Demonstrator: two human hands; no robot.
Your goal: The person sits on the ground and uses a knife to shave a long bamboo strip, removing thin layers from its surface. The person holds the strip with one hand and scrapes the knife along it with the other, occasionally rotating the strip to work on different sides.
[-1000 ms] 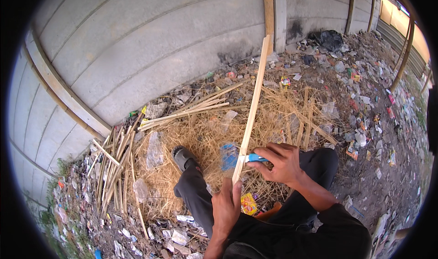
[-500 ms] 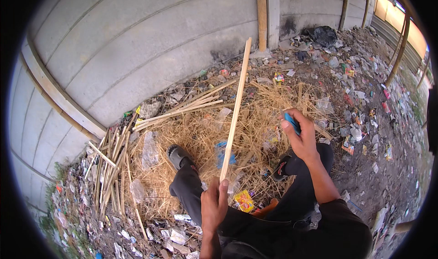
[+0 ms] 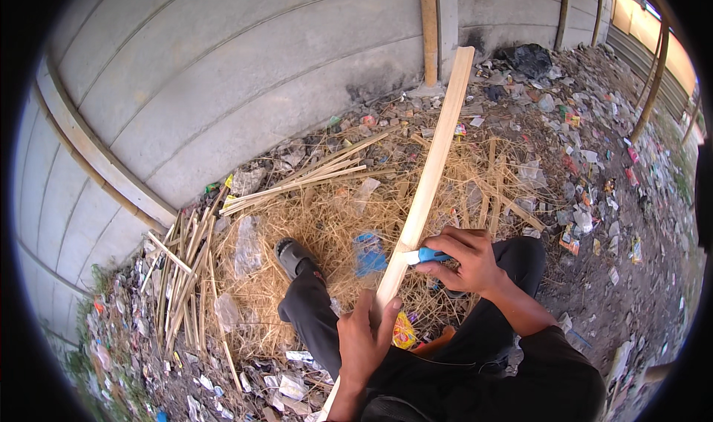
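A long pale bamboo strip [image 3: 440, 143] slants up and away from my lap, its broad flat face showing. My left hand [image 3: 364, 340] is closed around its lower part, and the strip's near end runs on below that hand. In my right hand [image 3: 468, 262] is a small blue-handled knife [image 3: 432, 255], gripped between thumb and fingers. Its short blade meets the strip's right edge a little above my left hand. A notch or step in the wood shows at that spot.
Straw-like shavings [image 3: 327, 214] cover the ground between my feet. Cut strips [image 3: 186, 273] lie heaped on the left, and more strips [image 3: 297, 180] lie ahead. A grey panel wall [image 3: 260, 73] stands behind. Litter [image 3: 587, 199] is scattered on the right.
The strip has tilted right and turned from its narrow edge to its broad face, its near end now below my left hand. My right hand has brought the knife left and down onto it.
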